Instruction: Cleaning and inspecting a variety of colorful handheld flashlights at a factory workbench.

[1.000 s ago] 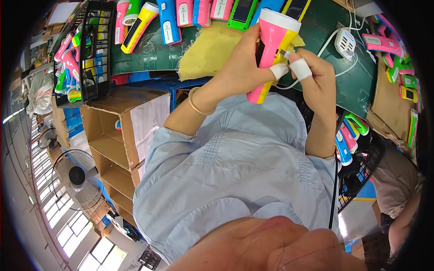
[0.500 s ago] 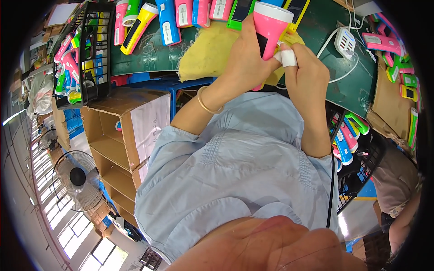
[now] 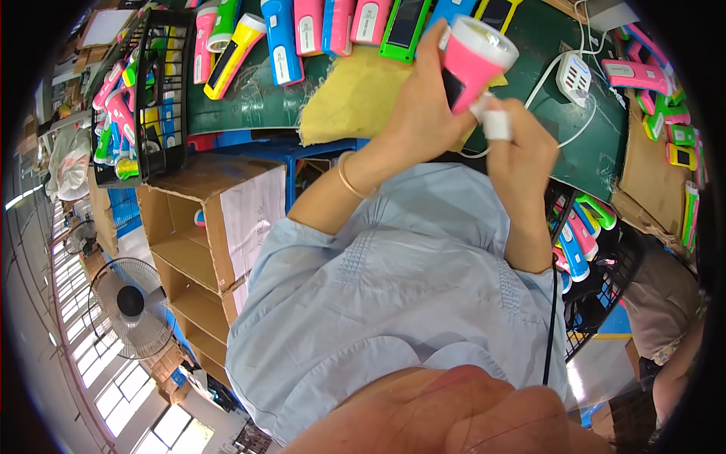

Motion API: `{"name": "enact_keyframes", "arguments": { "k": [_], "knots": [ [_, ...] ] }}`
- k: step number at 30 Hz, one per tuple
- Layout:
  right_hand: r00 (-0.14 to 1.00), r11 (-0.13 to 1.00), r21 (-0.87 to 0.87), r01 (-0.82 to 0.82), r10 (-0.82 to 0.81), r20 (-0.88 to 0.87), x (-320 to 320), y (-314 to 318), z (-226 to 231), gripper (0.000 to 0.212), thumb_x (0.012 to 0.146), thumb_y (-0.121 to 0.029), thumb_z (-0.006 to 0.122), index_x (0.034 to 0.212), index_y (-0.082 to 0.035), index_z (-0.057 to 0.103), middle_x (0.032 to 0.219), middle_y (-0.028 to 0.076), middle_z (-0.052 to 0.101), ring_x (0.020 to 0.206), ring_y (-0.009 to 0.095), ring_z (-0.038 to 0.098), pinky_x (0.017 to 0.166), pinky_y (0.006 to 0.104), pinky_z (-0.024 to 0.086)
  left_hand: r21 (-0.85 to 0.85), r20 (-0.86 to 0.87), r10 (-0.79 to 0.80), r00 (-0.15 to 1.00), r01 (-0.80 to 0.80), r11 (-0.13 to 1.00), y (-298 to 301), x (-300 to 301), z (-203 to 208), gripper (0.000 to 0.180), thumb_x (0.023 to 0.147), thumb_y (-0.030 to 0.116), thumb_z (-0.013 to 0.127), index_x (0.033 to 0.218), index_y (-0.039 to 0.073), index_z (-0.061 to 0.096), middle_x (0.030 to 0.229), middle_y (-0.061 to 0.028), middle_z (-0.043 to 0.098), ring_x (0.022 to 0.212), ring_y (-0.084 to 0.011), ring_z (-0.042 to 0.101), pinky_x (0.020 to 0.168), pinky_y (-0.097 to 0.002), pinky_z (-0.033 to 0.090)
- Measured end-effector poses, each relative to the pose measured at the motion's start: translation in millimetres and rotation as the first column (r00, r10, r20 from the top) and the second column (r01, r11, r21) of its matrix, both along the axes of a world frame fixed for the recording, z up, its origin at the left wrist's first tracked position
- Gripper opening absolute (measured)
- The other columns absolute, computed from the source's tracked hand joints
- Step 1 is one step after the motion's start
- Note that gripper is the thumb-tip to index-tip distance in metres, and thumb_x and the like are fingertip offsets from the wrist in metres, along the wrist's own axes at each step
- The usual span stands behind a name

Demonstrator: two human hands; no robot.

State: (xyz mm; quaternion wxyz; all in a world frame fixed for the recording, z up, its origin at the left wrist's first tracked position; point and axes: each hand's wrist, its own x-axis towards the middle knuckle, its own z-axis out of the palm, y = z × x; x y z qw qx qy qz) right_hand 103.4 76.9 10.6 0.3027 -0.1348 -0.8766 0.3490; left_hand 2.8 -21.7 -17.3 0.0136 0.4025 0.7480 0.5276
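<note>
A pink flashlight (image 3: 467,69) with a white-rimmed clear lens is held in my left hand (image 3: 412,113), whose fingers wrap round its body. Its lens tips up and to the right, and a dark panel shows on its side. My right hand (image 3: 523,147) is curled beside the flashlight's lower part, with a white wrap on one finger. Motion blurs its fingertips, so what they pinch is hidden. Under my hands lies a yellow cloth (image 3: 340,106) on the green table (image 3: 249,106). Several coloured flashlights (image 3: 281,41) lie in a row along the far side.
A white USB charging hub (image 3: 575,77) with looping white cables lies right of my hands. Black baskets of flashlights stand left (image 3: 162,98) and lower right (image 3: 605,295). Further right, a cardboard box (image 3: 643,163) holds more flashlights. Cardboard shelves (image 3: 181,227) and a fan (image 3: 130,303) are at left.
The pink flashlight has shifted slightly right and down and tilted, so its lens now faces me more. My right hand has moved a little down and right beside it.
</note>
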Motion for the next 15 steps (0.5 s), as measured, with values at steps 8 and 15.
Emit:
{"name": "enact_keyframes", "arguments": {
  "k": [8, 15],
  "knots": [
    [0.994, 0.975, -0.211, -0.073, 0.089, 0.068, 11, 18, 2, 0.031, 0.087, -0.001, 0.048, 0.118, -0.005, 0.054, 0.081, 0.011, 0.064, 0.060, 0.015, 0.057, 0.059, 0.0247, 0.045, 0.452, 0.637, -0.237, 0.733, -0.107, 0.886, 3, -16, 15, 0.037, 0.084, 0.015, 0.061, 0.112, 0.001, 0.042, 0.098, -0.0079, 0.055, 0.086, -0.0151, 0.057, 0.075, -0.0271, 0.046],
    [0.908, 0.649, -0.710, -0.275, 0.417, 0.029, -17, 9, -26, 0.038, 0.086, -0.017, 0.060, 0.116, 0.005, 0.053, 0.094, 0.008, 0.062, 0.086, 0.009, 0.054, 0.079, 0.0227, 0.042, 0.418, 0.794, -0.160, 0.586, -0.336, 0.844, 14, -22, 34, 0.050, 0.091, 0.052, 0.038, 0.102, 0.006, 0.055, 0.090, -0.0068, 0.059, 0.077, -0.0158, 0.057, 0.068, -0.0286, 0.049]
  ]
}}
